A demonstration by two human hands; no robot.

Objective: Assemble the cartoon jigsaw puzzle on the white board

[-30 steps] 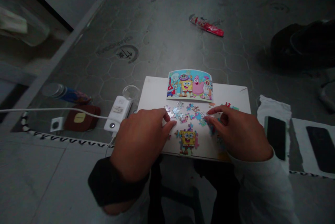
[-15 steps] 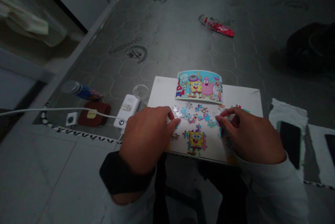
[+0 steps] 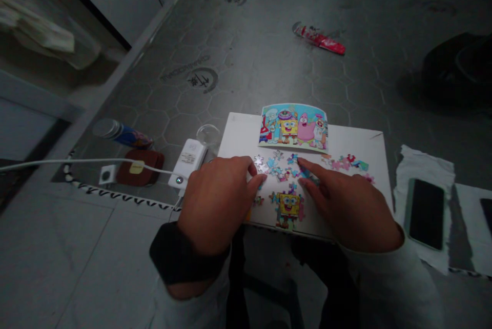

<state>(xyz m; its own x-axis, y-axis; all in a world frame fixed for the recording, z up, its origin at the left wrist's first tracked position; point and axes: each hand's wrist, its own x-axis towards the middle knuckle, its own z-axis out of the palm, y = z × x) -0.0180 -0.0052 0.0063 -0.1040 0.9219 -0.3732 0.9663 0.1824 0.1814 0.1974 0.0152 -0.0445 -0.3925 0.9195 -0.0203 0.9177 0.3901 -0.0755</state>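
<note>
A white board (image 3: 242, 137) carries a partly joined jigsaw puzzle. Its assembled section (image 3: 289, 204) shows a yellow square cartoon character near the front edge, and several loose puzzle pieces (image 3: 274, 167) lie behind it. My left hand (image 3: 221, 201) rests at the board's left side, fingers curled and thumb close to the index finger; whatever the pinch holds is hidden. My right hand (image 3: 342, 201) reaches over the middle pieces with index finger and thumb apart. Its index fingertip touches or nearly touches a blue piece (image 3: 293, 159). Behind the pieces stands a curved picture card (image 3: 294, 129).
Left of the board are a white power adapter (image 3: 188, 160) with a cable, a clear round lid (image 3: 208, 135), a brown case (image 3: 140, 167) and a blue bottle (image 3: 126, 133). A phone (image 3: 426, 213) lies on paper at right. A red wrapper (image 3: 321, 39) lies farther back.
My right hand has moved left from the right-hand pieces to the middle ones, its index finger straightening and parting from the thumb. More pieces show at right. My left hand stays put.
</note>
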